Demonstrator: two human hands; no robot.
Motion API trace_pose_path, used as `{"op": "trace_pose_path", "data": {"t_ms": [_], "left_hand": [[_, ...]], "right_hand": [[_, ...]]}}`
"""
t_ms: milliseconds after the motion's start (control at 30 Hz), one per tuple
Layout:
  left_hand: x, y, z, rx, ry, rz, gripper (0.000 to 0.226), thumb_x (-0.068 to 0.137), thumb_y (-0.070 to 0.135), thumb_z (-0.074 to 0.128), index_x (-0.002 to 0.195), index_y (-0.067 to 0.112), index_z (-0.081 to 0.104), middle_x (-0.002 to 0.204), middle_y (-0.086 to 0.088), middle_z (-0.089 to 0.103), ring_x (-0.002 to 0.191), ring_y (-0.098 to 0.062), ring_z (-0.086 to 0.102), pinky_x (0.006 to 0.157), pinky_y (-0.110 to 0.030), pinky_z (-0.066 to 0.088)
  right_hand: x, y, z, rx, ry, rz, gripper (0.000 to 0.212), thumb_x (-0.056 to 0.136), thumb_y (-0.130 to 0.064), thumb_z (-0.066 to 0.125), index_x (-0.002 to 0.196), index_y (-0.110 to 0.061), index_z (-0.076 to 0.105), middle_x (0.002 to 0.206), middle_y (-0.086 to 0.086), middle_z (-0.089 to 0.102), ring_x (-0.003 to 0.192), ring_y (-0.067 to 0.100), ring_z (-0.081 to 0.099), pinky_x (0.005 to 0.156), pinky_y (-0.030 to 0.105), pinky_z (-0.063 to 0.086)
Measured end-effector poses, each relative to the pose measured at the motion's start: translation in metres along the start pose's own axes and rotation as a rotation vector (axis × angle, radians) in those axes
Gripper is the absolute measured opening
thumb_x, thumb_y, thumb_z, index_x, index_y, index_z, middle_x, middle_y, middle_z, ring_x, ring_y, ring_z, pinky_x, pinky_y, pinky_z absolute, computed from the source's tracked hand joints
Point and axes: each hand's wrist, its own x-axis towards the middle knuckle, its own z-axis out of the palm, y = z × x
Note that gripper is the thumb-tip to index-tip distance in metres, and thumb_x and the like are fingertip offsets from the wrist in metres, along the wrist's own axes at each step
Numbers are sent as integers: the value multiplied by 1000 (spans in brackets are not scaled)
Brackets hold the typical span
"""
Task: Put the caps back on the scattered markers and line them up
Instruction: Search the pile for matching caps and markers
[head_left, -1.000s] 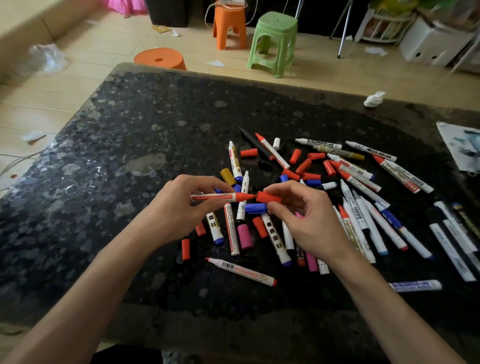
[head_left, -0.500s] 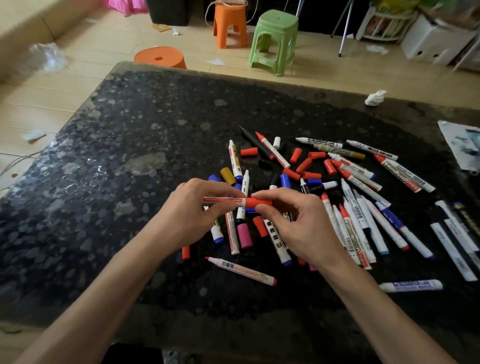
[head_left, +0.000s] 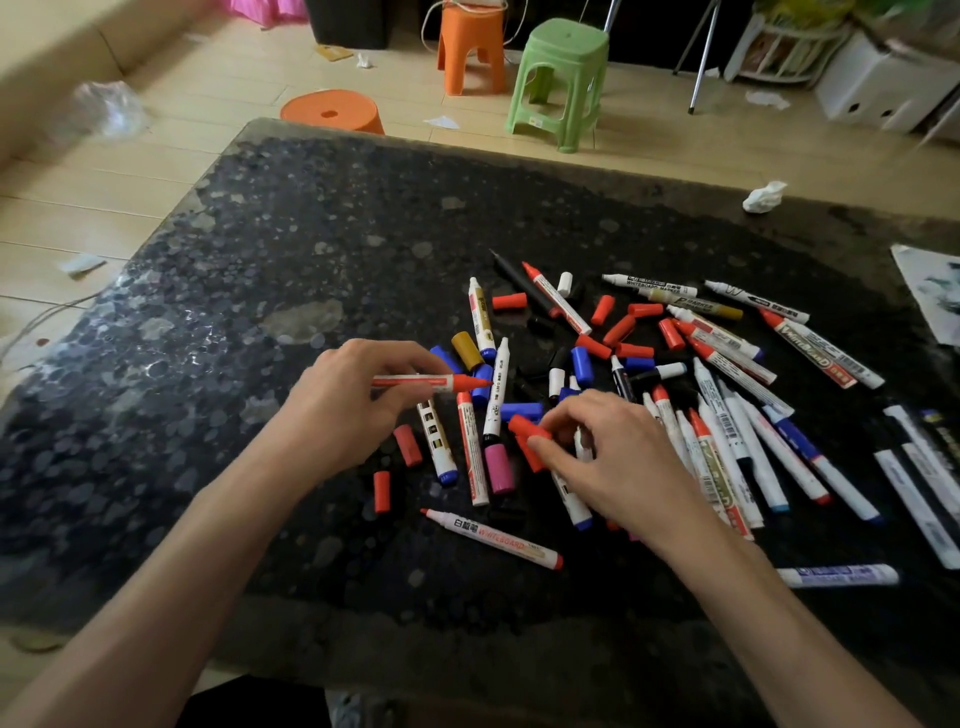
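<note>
A dark speckled table (head_left: 311, 249) stands on a pale plank floor (head_left: 156, 171), with a green stool (head_left: 563, 78) and orange stools (head_left: 470, 47) beyond it and a crumpled tissue (head_left: 763, 196) near its far right edge. Its right half is strewn with markers (head_left: 821, 352) and loose caps (head_left: 645, 310). The left hand (head_left: 343, 410) grips a red marker (head_left: 415, 383) over the pile, level, bare tip pointing right. The right hand (head_left: 618, 462) pinches a red cap (head_left: 525, 427) just below and right of that tip, apart from it.
</note>
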Motion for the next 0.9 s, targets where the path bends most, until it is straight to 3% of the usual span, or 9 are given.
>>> {"op": "trace_pose_path", "data": {"t_ms": [133,300,467,633,700,767,900], "left_hand": [[0,-1,-3,-33,22,4,13,96,39,69,106,46,73,90,21,73,88,0,66,80,-32,53],[1,-5,-9,-99,65,12,14,97,37,69,105,46,74,90,16,74,86,-5,69,79,-34,57],[-2,-11,-17,-137,97,25,14,95,37,69,105,45,74,89,16,74,88,-5,69,83,-35,57],[-7,-15,-24,-173,77,60,16,96,33,69,106,44,74,87,15,74,86,-5,70,79,-31,55],[-8,-15,-24,-169,64,59,16,97,33,69,106,45,74,88,16,74,87,-5,69,79,-29,53],[-8,-14,-24,-171,55,63,17,96,33,69,105,46,74,89,16,74,88,-5,69,81,-30,54],[-9,-9,-24,-167,31,87,17,95,32,71,105,46,75,93,15,75,90,-4,70,84,-32,55]], "right_hand": [[-3,-5,7,-116,-22,-9,31,88,-61,69,98,-32,66,88,-18,54,90,4,52,78,25,41],[-7,-33,30,-11,52,-132,25,90,-48,74,106,-31,69,102,-17,58,102,4,51,86,23,44],[-1,-74,77,-57,17,-311,53,82,-59,76,124,-28,69,131,-5,52,128,17,42,106,33,43],[9,-89,93,-157,-48,-367,49,78,-60,80,115,-28,75,133,-1,49,131,24,41,105,45,45],[11,-89,93,-151,-56,-371,47,78,-57,81,114,-29,75,128,-2,52,127,22,42,103,42,45],[10,-87,85,-54,-15,-327,44,79,-54,81,117,-30,74,120,-6,58,120,15,47,100,31,42],[5,-69,44,412,50,-25,31,93,-28,77,123,-38,73,96,-20,73,92,-3,67,79,11,46]]}}
